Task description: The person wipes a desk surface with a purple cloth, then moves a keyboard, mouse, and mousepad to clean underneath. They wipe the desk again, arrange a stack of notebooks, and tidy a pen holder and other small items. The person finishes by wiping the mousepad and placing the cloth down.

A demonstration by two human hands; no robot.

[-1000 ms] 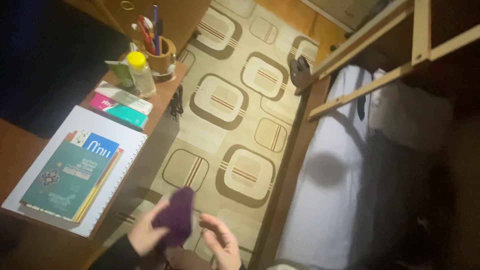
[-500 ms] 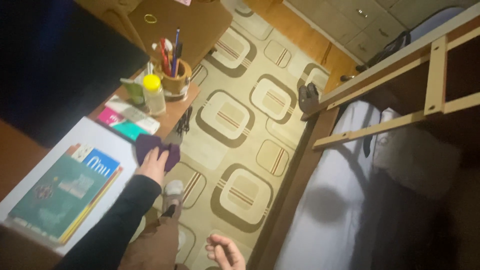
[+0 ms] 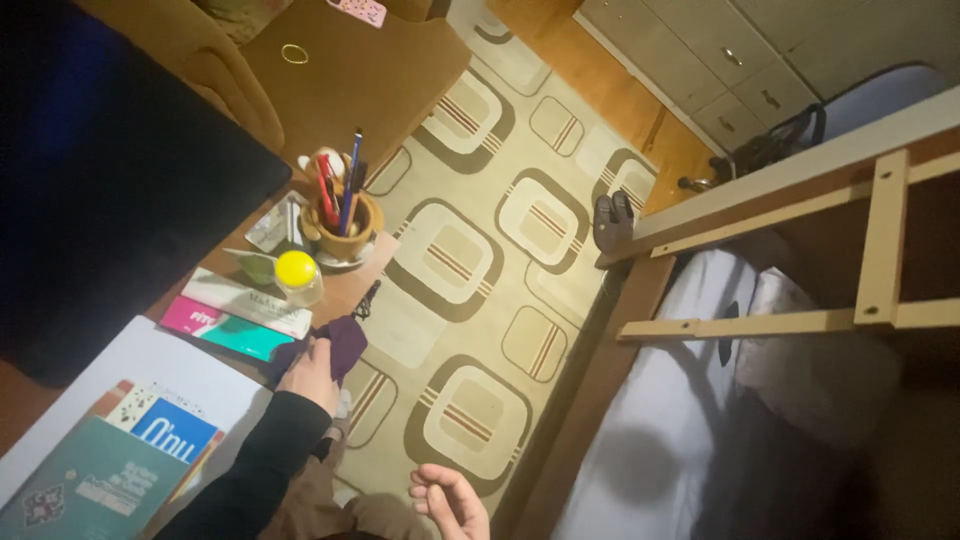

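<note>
The purple cloth [image 3: 340,340] is lying bunched at the desk [image 3: 345,290] edge beside the flat boxes [image 3: 240,315], the left hand [image 3: 312,372] pressing on it with fingers curled over it, seemingly mid-wipe, while the right hand [image 3: 450,500] is hanging loosely open, holding nothing.

dim warm indoor light | deep shadow left and lower right | slight blur, perhaps motion
</note>
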